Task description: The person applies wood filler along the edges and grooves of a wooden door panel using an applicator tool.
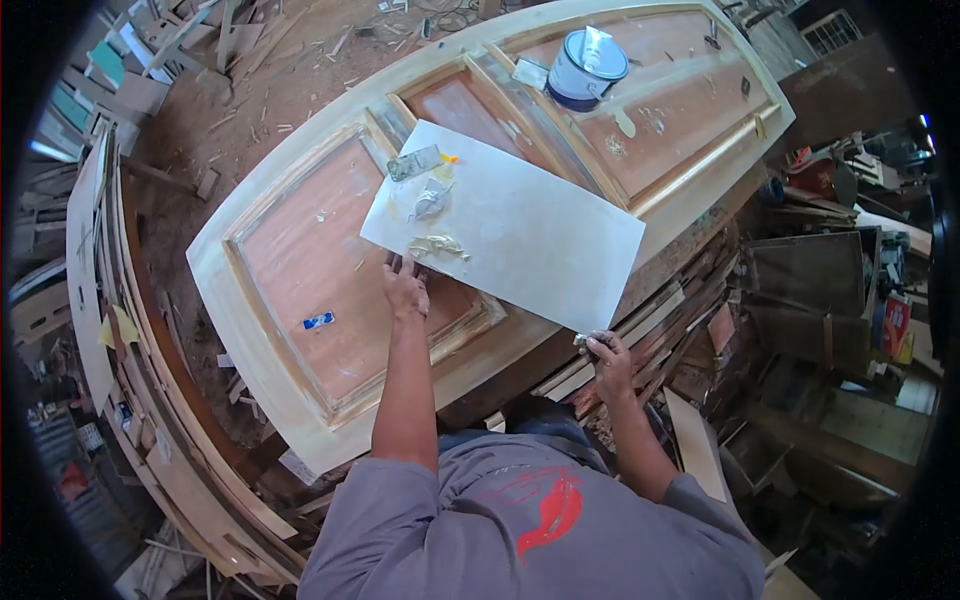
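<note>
A white rectangular board (530, 225) lies aslant across a large curved wooden panelled door (215, 250). My left hand (406, 290) is at the board's near left edge, fingers stretched out and apart. Close above its fingertips is a smear of cream-coloured paste (438, 245). Farther up the board are a whitish crumpled lump (431, 198) and a flat greyish rectangular piece (414, 163) beside an orange-yellow spot. My right hand (610, 362), by the board's near right corner, has its fingers closed around a small greyish thing (580, 340), too small to name.
A paint can (588, 70) with a white-smeared lid stands on the door's far panel. A small blue packet (318, 320) lies on the left panel. Long curved wooden strips (160, 350) stand at left; wood offcuts and dark boxes (805, 275) crowd the right.
</note>
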Demonstrator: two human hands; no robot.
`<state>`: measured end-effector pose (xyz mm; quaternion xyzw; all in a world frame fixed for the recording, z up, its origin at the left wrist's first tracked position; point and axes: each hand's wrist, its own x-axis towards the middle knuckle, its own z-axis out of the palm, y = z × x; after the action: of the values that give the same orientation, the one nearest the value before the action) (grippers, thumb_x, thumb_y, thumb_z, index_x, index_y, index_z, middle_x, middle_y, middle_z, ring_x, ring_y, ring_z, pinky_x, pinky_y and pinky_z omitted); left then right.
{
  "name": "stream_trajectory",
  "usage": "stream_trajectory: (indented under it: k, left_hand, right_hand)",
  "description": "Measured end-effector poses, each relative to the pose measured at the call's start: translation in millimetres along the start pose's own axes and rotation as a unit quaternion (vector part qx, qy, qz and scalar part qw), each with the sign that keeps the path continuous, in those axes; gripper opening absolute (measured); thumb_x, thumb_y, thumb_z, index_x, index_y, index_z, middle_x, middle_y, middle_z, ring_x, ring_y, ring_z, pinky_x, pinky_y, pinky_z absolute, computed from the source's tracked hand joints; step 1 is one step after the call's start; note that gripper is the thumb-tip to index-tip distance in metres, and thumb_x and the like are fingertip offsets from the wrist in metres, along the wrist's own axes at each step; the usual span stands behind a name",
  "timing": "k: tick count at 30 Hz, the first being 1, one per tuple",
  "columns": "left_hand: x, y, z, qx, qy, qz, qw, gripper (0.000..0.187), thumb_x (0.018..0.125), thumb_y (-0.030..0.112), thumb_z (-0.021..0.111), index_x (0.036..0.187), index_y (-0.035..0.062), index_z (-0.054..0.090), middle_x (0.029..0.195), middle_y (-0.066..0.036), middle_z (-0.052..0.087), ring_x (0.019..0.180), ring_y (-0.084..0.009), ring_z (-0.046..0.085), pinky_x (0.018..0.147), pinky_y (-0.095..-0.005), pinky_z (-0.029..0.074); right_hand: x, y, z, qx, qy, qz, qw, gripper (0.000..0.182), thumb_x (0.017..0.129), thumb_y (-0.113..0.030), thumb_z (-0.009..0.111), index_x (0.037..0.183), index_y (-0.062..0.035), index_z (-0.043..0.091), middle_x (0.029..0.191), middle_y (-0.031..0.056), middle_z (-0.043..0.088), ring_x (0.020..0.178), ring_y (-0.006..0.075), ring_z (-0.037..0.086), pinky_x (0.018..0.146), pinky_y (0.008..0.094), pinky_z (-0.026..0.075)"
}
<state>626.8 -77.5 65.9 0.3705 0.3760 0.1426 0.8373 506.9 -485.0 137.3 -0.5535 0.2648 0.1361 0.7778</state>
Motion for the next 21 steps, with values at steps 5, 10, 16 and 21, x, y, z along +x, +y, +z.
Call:
stream_trajectory:
  k: [5, 10, 16, 21]
  left_hand:
    - [-9, -6, 7, 0.031, -0.036, 0.004, 0.999, 0.051, 0.11, -0.001, 0.06, 0.159, 0.003, 0.044, 0.149, -0.012, 0.062, 0.123, -0.0239, 0.069, 0.096, -0.0397, 0.062]
    - [-13, -28, 50, 0.027, -0.112, 0.068, 0.991, 0.058, 0.107, -0.003, 0.062, 0.161, 0.0051, 0.043, 0.137, -0.011, 0.066, 0.114, -0.0208, 0.07, 0.087, -0.0369, 0.063]
    - [2, -79, 116, 0.037, -0.084, 0.042, 0.995, 0.061, 0.106, 0.0, 0.066, 0.161, 0.0081, 0.043, 0.132, -0.009, 0.067, 0.109, -0.0206, 0.069, 0.082, -0.0341, 0.062]
    - [11, -101, 168, 0.077, -0.056, 0.048, 0.994, 0.069, 0.1, 0.0, 0.069, 0.164, 0.0018, 0.041, 0.139, -0.016, 0.066, 0.125, -0.0266, 0.067, 0.109, -0.0399, 0.053]
  right_hand:
    - [-9, -6, 14, 0.024, -0.002, 0.003, 1.0, 0.014, 0.1, -0.001, 0.074, 0.115, -0.001, 0.073, 0.104, 0.0091, 0.079, 0.089, 0.0162, 0.072, 0.08, 0.0284, 0.055]
    - [-4, -6, 2, -0.003, -0.011, -0.015, 1.0, 0.016, 0.1, -0.001, 0.074, 0.116, -0.0004, 0.073, 0.105, 0.0089, 0.079, 0.091, 0.0161, 0.072, 0.084, 0.0301, 0.055]
    - [-8, -24, 0, 0.004, 0.025, -0.055, 0.998, 0.018, 0.099, -0.001, 0.075, 0.117, -0.0009, 0.074, 0.104, 0.0058, 0.077, 0.093, 0.0144, 0.07, 0.085, 0.0291, 0.054]
    - [17, -32, -19, 0.006, 0.05, -0.081, 0.995, 0.018, 0.099, 0.0, 0.075, 0.117, -0.0005, 0.073, 0.105, 0.003, 0.074, 0.094, 0.0123, 0.067, 0.085, 0.0272, 0.052]
